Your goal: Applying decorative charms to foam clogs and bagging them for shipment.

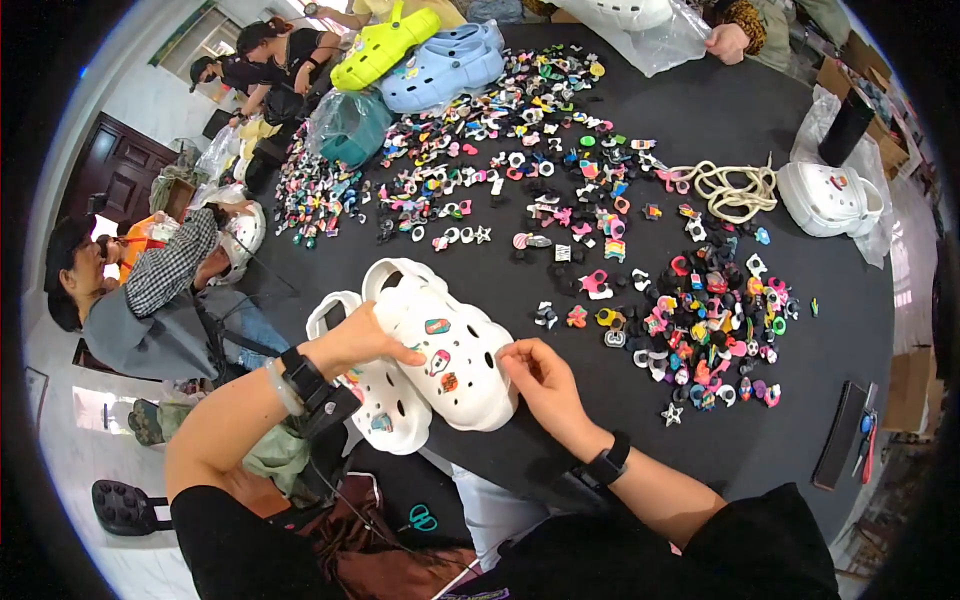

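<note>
A pair of white foam clogs with holes lies at the near edge of the black table. My left hand (355, 338) grips the right-hand clog (455, 385) by its upper side, thumb across the top. Several colourful shoe charms, among them an orange one (450, 382), sit in that clog's holes. Partly under my left wrist is the other clog (395, 415), also with charms. My right hand (545, 385) is closed in a pinch against the clog's right side; what is between the fingertips, if anything, is hidden.
A heap of loose charms (710, 320) lies to the right, with more spread (470, 140) farther back. Yellow-green (385, 48) and light blue clogs (445, 70) stand at the back. Coiled cream rope (735, 190), a white clog pair (830, 200) and scissors (866, 440) are at the right. Other people work nearby.
</note>
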A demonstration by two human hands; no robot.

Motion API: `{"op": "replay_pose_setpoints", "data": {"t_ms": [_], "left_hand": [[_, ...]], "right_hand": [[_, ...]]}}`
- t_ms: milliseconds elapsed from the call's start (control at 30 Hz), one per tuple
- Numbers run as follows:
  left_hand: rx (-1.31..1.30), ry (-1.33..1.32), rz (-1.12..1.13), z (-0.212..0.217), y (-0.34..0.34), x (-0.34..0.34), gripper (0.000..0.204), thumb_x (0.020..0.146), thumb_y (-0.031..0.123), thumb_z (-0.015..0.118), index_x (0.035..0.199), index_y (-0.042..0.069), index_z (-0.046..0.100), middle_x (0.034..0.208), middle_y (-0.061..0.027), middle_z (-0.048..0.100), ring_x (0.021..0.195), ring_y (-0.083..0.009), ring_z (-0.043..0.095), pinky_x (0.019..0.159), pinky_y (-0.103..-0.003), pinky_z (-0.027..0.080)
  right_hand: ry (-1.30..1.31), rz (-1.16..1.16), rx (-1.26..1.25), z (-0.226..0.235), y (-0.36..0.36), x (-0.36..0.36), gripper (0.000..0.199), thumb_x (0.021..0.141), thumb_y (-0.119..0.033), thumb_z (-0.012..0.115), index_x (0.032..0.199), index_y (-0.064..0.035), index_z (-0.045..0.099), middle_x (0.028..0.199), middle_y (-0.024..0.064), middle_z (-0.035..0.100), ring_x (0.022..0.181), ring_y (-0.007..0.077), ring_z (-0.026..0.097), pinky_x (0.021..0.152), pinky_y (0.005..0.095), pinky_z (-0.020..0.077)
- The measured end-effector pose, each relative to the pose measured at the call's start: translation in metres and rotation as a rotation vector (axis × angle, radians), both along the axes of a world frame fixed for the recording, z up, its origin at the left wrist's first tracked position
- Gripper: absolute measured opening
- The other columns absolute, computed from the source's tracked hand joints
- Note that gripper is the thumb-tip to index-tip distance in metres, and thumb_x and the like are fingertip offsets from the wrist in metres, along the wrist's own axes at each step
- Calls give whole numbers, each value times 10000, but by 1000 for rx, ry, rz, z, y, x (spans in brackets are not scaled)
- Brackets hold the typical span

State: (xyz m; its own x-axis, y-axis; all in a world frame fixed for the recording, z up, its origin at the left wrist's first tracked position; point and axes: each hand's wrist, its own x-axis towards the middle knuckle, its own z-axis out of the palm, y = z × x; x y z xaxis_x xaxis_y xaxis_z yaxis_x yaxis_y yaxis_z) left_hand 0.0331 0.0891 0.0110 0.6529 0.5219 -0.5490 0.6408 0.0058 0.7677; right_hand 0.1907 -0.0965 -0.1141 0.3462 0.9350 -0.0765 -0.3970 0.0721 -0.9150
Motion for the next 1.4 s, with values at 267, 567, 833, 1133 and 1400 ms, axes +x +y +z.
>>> {"op": "replay_pose_setpoints", "data": {"t_ms": [267,567,833,1133,1400], "left_hand": [[-8,105,23,8,-3,6,611,595,27,811,1162,39,583,1043,-57,655,962,-147,613,868,-313,485],[-5,64,-98,6,7,-5,644,624,90,825,1201,32,546,1108,-82,636,1019,-148,593,900,-320,471],[-132,238,-161,12,22,-7,702,648,59,821,1261,41,480,1163,-76,601,1075,-163,566,943,-341,455],[-146,240,-231,17,24,3,693,638,44,818,1250,57,491,1154,-76,609,1059,-182,583,922,-353,474],[-97,196,-179,10,13,4,680,638,24,804,1248,75,507,1138,-57,614,1048,-169,586,913,-336,475]], "right_hand": [[-294,-112,16,16,2,-5,131,835,-116,620,950,-54,624,760,14,514,617,105,439,559,243,352],[-120,-12,13,3,4,0,176,839,-126,623,1001,-59,603,782,-24,498,620,54,391,557,209,340],[-1,36,38,5,4,0,161,866,-120,609,1011,-56,584,761,-58,474,614,22,366,552,185,319],[61,33,-11,6,5,1,161,874,-115,606,1016,-43,589,785,-51,511,614,13,358,544,176,310],[-60,10,-33,7,3,-1,149,877,-111,604,1011,-45,598,820,-53,530,614,14,350,542,174,304]]}}
